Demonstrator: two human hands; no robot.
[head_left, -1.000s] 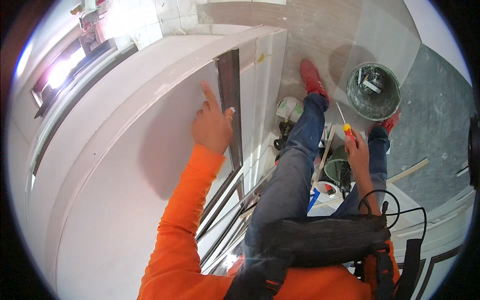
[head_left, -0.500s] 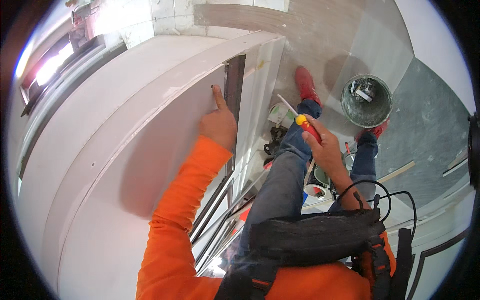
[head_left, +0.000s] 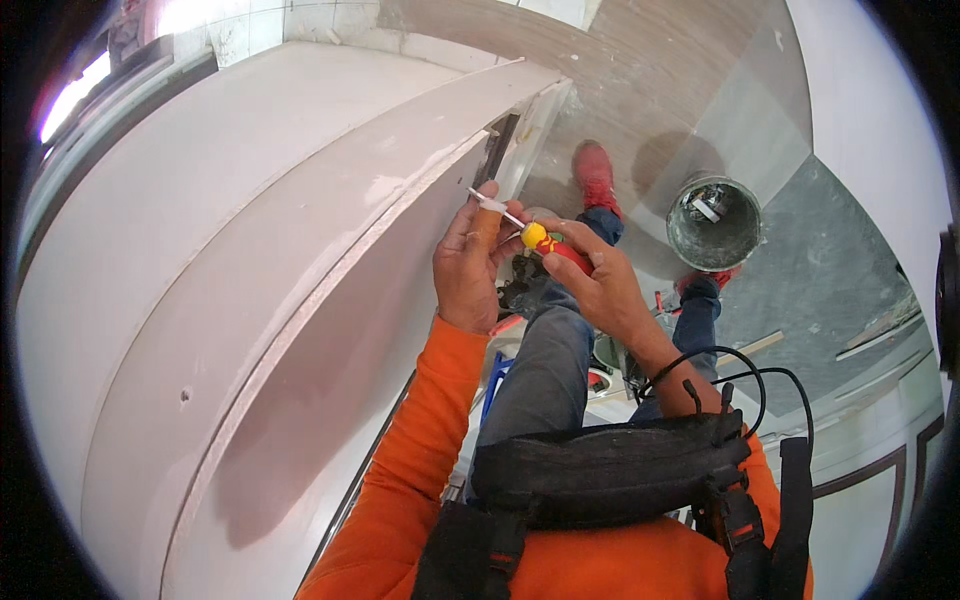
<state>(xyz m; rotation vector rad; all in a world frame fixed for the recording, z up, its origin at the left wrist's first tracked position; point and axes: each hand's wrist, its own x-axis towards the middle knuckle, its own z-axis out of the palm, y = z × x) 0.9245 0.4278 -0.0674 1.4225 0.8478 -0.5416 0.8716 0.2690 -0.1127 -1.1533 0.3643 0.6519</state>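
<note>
My right hand (head_left: 605, 285) grips a screwdriver by its red and yellow handle (head_left: 548, 242), the shaft pointing up and left. Around the shaft, near the tip, the fingers of my left hand (head_left: 468, 275) are closed. Something white (head_left: 492, 205) shows at those fingers; I cannot tell if it is tape or a small piece held there. Just left of the tip, a small dark hole or screw spot (head_left: 460, 181) marks the inner face of a white board (head_left: 340, 360). The tip appears close to that board; whether it touches is unclear.
A curved white panel edge (head_left: 300, 250) runs along my left. On the floor ahead to the right stands a dark bucket (head_left: 715, 222) with scraps inside. My red shoes (head_left: 595, 175) are beside it. A wooden strip (head_left: 750, 348) lies at the right.
My left index finger has left the spot on the board, and that hand has come to the screwdriver shaft. My right hand has moved left with the screwdriver. The view has shifted.
</note>
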